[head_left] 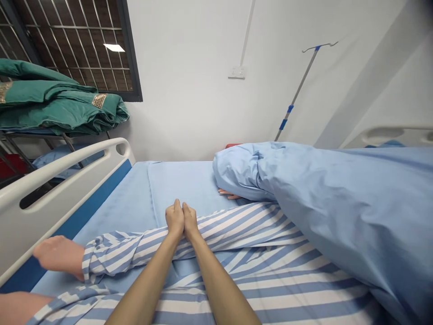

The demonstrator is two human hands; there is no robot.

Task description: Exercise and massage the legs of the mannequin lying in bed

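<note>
On the hospital bed [61,180], I have my left hand [174,220] and right hand [190,222] side by side, open, gripping nothing, resting on a striped pyjama top [237,266].

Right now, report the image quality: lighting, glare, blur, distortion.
Head view: light is soft and even, with faint shadows; a bright patch glares in the window; wide-angle distortion bows the white bed rail; the left hand and right hand show no obvious blur.
</note>
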